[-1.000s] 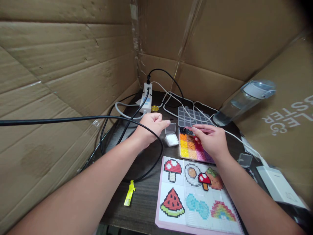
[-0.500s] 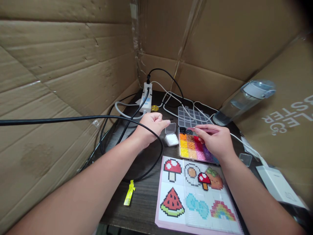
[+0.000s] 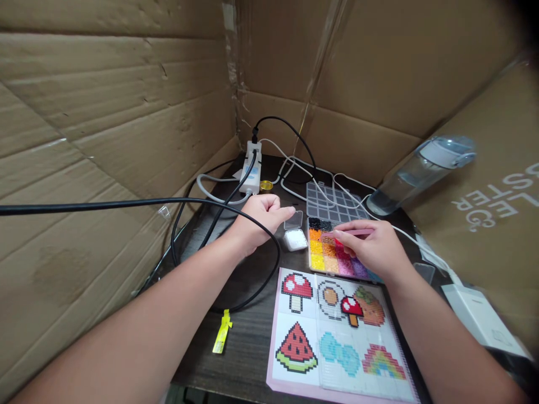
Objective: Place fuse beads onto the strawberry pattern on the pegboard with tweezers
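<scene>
Pink tweezers [image 3: 357,232] are pinched in my right hand [image 3: 370,244], their tips over the brown and orange beads of the compartment box [image 3: 318,262]. My left hand [image 3: 261,221] is curled into a fist on the table, thumb stretched toward a small open clear case [image 3: 296,240] of white beads. Nothing shows in that fist. Below the bead box lies a pattern sheet [image 3: 295,348] with a clear pegboard [image 3: 337,331] over its right part. On the pegboard sits a bead mushroom [image 3: 351,310] with a red and white cap and an orange stem.
Behind my left hand stands a white power strip [image 3: 252,168], with a round yellow tin [image 3: 266,186] beside it. A black cable [image 3: 126,206] loops across my left forearm. A water bottle [image 3: 416,174] leans at the right, above a white charger [image 3: 480,320]. Cardboard walls [image 3: 357,67] enclose the table.
My right hand has brought the tweezers slightly toward me, from the dark beads at the back to the brown and orange rows. My left hand stays nearly still.
</scene>
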A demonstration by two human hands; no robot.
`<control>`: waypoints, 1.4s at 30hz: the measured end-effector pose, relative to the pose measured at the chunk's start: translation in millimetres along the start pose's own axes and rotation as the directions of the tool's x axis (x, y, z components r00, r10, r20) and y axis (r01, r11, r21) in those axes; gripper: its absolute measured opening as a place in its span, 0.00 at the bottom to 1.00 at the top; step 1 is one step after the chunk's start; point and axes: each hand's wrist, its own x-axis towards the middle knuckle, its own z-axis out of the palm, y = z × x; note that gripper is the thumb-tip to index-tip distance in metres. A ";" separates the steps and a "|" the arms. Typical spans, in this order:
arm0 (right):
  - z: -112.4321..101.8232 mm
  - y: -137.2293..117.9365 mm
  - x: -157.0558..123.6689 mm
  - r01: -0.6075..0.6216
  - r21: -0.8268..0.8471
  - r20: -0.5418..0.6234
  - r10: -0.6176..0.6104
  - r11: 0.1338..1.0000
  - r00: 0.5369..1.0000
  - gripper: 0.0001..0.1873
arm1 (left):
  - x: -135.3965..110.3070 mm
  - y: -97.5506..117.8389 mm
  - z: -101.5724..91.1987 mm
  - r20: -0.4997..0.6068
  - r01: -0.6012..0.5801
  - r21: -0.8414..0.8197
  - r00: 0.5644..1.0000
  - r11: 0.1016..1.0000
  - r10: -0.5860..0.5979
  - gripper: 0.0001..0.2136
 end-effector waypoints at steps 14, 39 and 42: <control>6.7 4.5 2.6 -0.015 0.010 0.002 0.015 1.000 1.000 0.08 | -0.6 1.8 0.5 0.005 0.015 0.026 1.000 1.000 -0.016 0.23; 10.0 12.3 5.4 -0.023 0.077 -0.013 0.024 0.997 1.000 0.10 | -0.6 -0.5 0.4 0.009 0.009 0.013 1.000 1.000 -0.009 0.23; 10.0 11.1 5.0 -0.031 0.086 -0.014 0.032 0.996 0.999 0.10 | -0.4 -0.2 0.4 0.010 0.006 0.015 1.000 1.000 -0.006 0.23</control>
